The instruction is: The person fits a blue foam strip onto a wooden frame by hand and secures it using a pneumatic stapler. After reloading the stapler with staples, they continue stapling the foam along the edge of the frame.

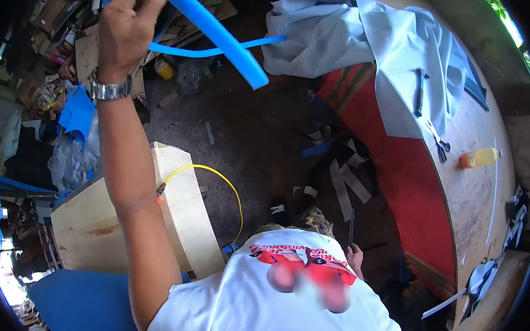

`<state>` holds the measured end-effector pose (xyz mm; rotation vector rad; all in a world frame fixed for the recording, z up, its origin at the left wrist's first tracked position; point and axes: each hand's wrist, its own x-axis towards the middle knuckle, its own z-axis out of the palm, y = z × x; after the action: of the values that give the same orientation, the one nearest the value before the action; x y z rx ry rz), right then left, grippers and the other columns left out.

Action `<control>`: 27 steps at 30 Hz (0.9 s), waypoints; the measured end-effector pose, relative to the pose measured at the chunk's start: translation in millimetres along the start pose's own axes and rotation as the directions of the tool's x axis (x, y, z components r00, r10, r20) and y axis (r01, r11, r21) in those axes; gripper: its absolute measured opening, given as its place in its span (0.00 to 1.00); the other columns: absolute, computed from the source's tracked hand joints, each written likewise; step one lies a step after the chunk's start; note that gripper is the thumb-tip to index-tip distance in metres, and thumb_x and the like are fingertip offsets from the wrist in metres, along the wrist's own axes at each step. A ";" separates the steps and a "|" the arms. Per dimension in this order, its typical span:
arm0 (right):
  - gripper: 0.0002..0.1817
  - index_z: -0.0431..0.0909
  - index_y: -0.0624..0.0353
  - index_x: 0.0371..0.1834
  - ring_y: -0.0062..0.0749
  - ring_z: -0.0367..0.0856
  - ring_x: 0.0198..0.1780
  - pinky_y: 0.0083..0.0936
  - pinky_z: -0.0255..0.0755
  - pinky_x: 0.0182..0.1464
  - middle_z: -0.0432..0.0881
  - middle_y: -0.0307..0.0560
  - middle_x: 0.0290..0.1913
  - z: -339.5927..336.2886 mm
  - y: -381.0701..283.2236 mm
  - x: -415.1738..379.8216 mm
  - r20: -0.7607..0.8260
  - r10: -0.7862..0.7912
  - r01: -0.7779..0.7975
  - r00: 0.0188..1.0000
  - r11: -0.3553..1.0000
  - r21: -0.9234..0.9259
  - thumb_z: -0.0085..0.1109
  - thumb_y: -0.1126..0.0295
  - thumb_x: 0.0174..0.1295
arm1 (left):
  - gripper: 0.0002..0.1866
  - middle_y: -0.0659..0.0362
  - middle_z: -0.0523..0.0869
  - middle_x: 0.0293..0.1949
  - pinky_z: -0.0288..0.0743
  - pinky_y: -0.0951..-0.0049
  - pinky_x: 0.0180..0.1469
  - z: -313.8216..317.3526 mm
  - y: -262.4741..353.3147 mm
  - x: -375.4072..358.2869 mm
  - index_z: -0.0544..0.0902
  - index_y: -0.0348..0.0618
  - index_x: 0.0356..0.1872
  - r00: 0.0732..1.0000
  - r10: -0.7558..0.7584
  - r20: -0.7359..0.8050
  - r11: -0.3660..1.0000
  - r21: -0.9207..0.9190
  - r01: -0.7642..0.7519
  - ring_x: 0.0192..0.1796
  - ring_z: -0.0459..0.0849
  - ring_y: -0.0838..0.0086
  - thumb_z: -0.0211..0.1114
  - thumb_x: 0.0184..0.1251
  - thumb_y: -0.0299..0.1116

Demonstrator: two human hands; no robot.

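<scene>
My left hand point(129, 24), with a metal watch on the wrist, is raised at the upper left and pinches a long blue strip point(216, 30) between thumb and fingers. The strip loops behind the hand; its wide cut end hangs to the right, and a thinner length crosses behind it. Low beside my body, my right hand point(355, 261) is closed around a thin, dark, blade-like tool point(351, 228) that points away from me. Its handle is hidden in the fingers.
On the right, a table point(471, 210) with red cloth at its side carries grey fabric point(401, 58), a hammer point(419, 93), scissors point(440, 144) and a bottle of orange liquid point(480, 158). A yellow hose point(230, 184) curves from a wooden box point(180, 196). Scraps litter the floor.
</scene>
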<state>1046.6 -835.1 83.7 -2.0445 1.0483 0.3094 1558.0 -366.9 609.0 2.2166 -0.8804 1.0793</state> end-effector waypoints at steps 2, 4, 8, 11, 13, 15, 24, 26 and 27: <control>0.18 0.83 0.65 0.60 0.42 0.89 0.50 0.35 0.78 0.57 0.90 0.57 0.48 -5.8 -4.6 21.4 0.100 -0.034 0.044 0.994 0.994 -0.099 0.59 0.67 0.72 | 0.14 0.67 0.92 0.37 0.64 0.77 0.30 -0.2 2.4 -5.7 0.84 0.41 0.34 0.962 -0.229 0.150 0.964 -0.103 0.246 0.29 0.69 0.88 0.64 0.79 0.39; 0.20 0.82 0.63 0.62 0.42 0.89 0.46 0.36 0.81 0.51 0.90 0.56 0.46 38.8 128.8 124.6 0.198 -0.266 0.275 0.944 0.961 -0.022 0.60 0.66 0.71 | 0.14 0.70 0.72 0.21 0.63 0.76 0.28 12.3 6.5 -5.4 0.83 0.43 0.30 0.984 -0.168 0.063 0.986 0.002 0.168 0.26 0.67 0.87 0.65 0.78 0.38; 0.20 0.82 0.63 0.62 0.41 0.89 0.43 0.35 0.80 0.48 0.90 0.55 0.44 21.6 -22.6 186.2 0.361 -0.165 0.252 0.918 0.945 -0.208 0.59 0.66 0.71 | 0.10 0.65 0.79 0.24 0.74 0.72 0.35 43.5 21.8 4.6 0.85 0.42 0.33 0.982 -0.141 0.128 0.980 -0.126 0.157 0.30 0.77 0.82 0.68 0.75 0.36; 0.19 0.82 0.63 0.62 0.40 0.88 0.41 0.35 0.80 0.45 0.89 0.54 0.43 20.9 -105.9 246.8 0.399 -0.120 0.164 0.909 0.983 -0.078 0.59 0.67 0.72 | 0.08 0.56 0.85 0.28 0.79 0.61 0.36 95.0 26.4 8.6 0.87 0.46 0.33 0.997 -0.004 0.073 0.992 -0.129 0.013 0.31 0.85 0.60 0.70 0.70 0.37; 0.19 0.82 0.63 0.62 0.39 0.88 0.39 0.34 0.80 0.43 0.89 0.53 0.42 19.1 -155.6 283.8 0.449 -0.074 0.010 0.890 0.990 0.142 0.59 0.67 0.72 | 0.09 0.58 0.82 0.26 0.80 0.60 0.34 122.2 44.6 -3.4 0.86 0.50 0.34 0.995 -0.016 0.098 0.997 -0.076 0.024 0.31 0.86 0.61 0.70 0.69 0.42; 0.19 0.82 0.63 0.62 0.39 0.87 0.38 0.34 0.80 0.41 0.89 0.52 0.41 10.7 -204.2 327.0 0.551 -0.026 -0.237 0.834 0.885 0.400 0.59 0.67 0.72 | 0.09 0.59 0.83 0.30 0.80 0.59 0.33 161.5 40.3 -18.8 0.85 0.50 0.34 0.991 0.026 0.128 0.994 -0.107 -0.012 0.32 0.86 0.61 0.69 0.69 0.42; 0.17 0.82 0.64 0.62 0.23 0.75 0.22 0.25 0.68 0.24 0.80 0.38 0.27 31.1 -348.2 319.5 0.191 -0.173 0.103 0.966 0.939 0.329 0.59 0.70 0.72 | 0.14 0.58 0.87 0.37 0.87 0.72 0.46 255.5 -53.7 -126.1 0.85 0.34 0.41 0.530 -0.602 0.598 0.005 -0.661 0.751 0.39 0.89 0.74 0.58 0.81 0.36; 0.18 0.82 0.59 0.62 0.26 0.76 0.23 0.28 0.68 0.23 0.81 0.38 0.28 52.2 -322.2 297.1 0.242 -0.041 -0.011 0.969 0.978 0.210 0.61 0.69 0.71 | 0.12 0.61 0.86 0.36 0.88 0.73 0.41 282.3 -87.4 -175.4 0.86 0.36 0.39 0.329 -0.573 0.751 -0.108 -0.467 0.878 0.37 0.88 0.77 0.62 0.79 0.35; 0.18 0.83 0.58 0.62 0.28 0.79 0.24 0.29 0.71 0.25 0.84 0.40 0.30 67.3 -297.3 289.1 0.318 0.052 -0.144 0.947 0.951 0.272 0.61 0.68 0.70 | 0.10 0.61 0.86 0.35 0.89 0.71 0.39 287.6 -113.3 -210.2 0.87 0.38 0.38 0.272 -0.459 0.846 -0.164 -0.382 0.910 0.36 0.87 0.77 0.64 0.77 0.33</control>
<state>1465.0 -850.2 49.1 -1.6201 0.9409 0.4791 1681.4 -420.5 260.2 1.3943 0.0011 -0.5491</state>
